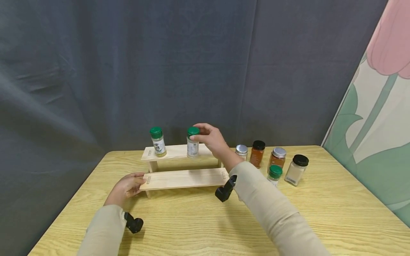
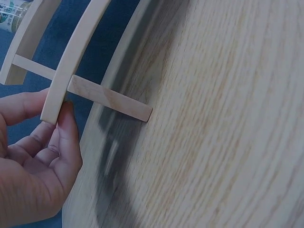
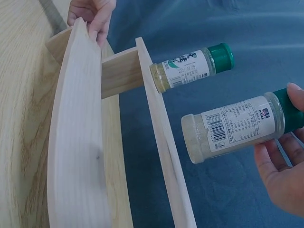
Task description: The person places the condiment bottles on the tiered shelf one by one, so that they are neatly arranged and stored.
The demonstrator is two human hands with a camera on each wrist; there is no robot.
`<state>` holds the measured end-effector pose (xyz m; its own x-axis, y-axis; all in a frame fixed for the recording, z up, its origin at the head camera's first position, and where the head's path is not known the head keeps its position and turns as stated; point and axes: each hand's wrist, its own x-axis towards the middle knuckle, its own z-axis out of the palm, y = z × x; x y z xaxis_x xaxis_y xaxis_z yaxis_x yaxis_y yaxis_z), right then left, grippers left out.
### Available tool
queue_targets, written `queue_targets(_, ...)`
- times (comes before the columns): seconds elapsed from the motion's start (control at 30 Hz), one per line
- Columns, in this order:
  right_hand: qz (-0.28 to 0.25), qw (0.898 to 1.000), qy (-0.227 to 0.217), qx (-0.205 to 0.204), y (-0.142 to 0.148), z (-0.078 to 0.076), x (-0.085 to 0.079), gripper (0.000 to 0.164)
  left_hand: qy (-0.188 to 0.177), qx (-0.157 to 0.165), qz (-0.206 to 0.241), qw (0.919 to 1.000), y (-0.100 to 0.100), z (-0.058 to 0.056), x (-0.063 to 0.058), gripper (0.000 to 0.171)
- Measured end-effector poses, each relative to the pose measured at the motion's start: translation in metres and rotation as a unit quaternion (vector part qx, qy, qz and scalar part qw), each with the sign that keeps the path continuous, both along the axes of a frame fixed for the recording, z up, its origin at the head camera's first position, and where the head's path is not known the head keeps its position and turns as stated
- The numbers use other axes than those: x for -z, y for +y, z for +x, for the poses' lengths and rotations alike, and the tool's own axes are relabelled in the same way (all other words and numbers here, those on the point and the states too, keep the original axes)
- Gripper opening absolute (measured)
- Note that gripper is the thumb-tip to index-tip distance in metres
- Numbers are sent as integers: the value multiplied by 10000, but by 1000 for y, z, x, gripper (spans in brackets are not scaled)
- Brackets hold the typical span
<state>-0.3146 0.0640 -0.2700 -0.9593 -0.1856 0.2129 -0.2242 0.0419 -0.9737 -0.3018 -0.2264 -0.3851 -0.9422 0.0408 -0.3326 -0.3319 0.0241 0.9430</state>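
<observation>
The person's two hands were well apart, each on something different. The left hand (image 1: 129, 185) pinched the left end of the lower board (image 1: 184, 179) of a two-tier, pale wooden step rack (image 2: 109, 100), thumb on one face and fingers on the other. The right hand (image 1: 209, 138) gripped a clear, round seasoning jar with a green cap and white printed label (image 3: 237, 123) by its cap. That jar was upright just over the right half of the rack's upper board (image 1: 176, 151), and the right wrist view showed a gap between its base and the wood.

A second clear, green-capped jar with yellowish contents (image 1: 158, 144) stood on the upper board's left end.

The rack stood on a yellowish wood-grain table (image 1: 179, 224). Right of it, partly behind the right forearm, was a silver-lidded jar (image 1: 241, 150); beside that stood a black-lidded jar of orange-red seasoning (image 1: 257, 156) and a silver-lidded jar of orange-brown seasoning (image 1: 277, 161). Nearer the person was another green-capped jar (image 1: 274, 173), its lower part hidden by the sleeve (image 1: 266, 202), and farthest right stood a squarish, black-lidded jar with pale contents (image 1: 295, 172). A dark blue-grey cloth (image 1: 179, 71) hung behind the table.
</observation>
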Motion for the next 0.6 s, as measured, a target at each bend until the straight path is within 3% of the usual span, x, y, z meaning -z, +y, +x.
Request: queue_targets(0.6,42,9998,173,37,-27,-22,-1,39,79,67,19,9999,-1,1,0,57)
